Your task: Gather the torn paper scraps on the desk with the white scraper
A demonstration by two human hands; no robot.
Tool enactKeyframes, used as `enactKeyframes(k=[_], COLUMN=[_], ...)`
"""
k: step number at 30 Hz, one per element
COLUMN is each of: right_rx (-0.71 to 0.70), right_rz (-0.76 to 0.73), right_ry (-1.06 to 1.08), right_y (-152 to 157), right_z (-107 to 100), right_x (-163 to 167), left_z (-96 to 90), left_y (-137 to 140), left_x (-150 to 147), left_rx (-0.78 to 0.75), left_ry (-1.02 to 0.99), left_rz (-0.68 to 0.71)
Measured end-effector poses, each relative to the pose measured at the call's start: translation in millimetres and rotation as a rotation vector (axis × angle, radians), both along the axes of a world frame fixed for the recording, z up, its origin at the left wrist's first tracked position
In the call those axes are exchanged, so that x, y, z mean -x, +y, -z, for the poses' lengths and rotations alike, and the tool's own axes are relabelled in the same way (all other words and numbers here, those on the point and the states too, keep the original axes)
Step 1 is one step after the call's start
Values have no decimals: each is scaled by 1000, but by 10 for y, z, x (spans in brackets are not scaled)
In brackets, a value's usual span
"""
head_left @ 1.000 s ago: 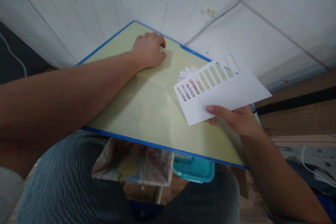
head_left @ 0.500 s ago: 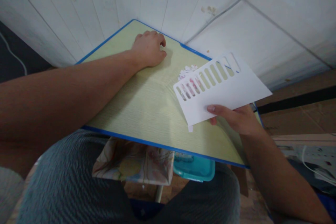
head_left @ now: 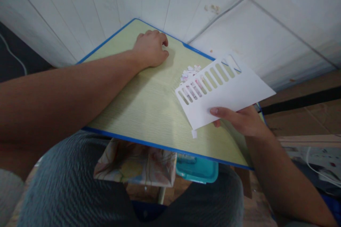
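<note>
My right hand [head_left: 241, 118] pinches a white paper sheet [head_left: 213, 103] with a row of rounded slots cut along its far edge, thumb on top and fingers underneath. Beyond that edge lies a small heap of paper scraps [head_left: 189, 73], partly hidden by the sheet and showing through some slots. A tiny white scrap [head_left: 194, 134] is by the sheet's near corner. My left hand [head_left: 151, 49] rests on the far part of the table [head_left: 144, 110], fingers loosely bent and thumb apart, with nothing visible in it.
White panelled walls [head_left: 128, 3] meet behind the blue-edged table. Under its front edge are a patterned fabric item [head_left: 138, 166] and a turquoise plastic container [head_left: 201, 170]. Cardboard boxes [head_left: 306, 113] stand to the right. A grey cable [head_left: 226, 12] runs up the wall.
The slotted sheet has shifted and tilted very slightly in my right hand, and more of the tiny scrap at its near corner shows. My left hand has stayed in place.
</note>
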State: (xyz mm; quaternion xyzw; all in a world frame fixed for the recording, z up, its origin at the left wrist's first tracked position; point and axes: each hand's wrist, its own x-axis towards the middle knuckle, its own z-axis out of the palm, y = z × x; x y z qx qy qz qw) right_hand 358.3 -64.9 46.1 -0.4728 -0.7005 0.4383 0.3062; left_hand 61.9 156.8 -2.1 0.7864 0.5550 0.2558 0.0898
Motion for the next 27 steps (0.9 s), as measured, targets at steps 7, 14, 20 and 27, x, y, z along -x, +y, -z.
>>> enactKeyframes(k=[7, 14, 20, 27], right_rx=[149, 174, 277, 71], right_rz=[-115, -82, -155, 35], right_ry=[-36, 14, 38, 63], right_y=[-34, -46, -55, 24], right_z=[-45, -49, -53, -18], right_x=[-29, -56, -65, -88], left_z=[84, 1, -150, -126], left_y=[89, -6, -177, -137], left_x=[52, 1, -75, -60], left_rx=[26, -14, 6, -17], left_ry=[-46, -4, 83, 114], left_rz=[27, 3, -38, -32])
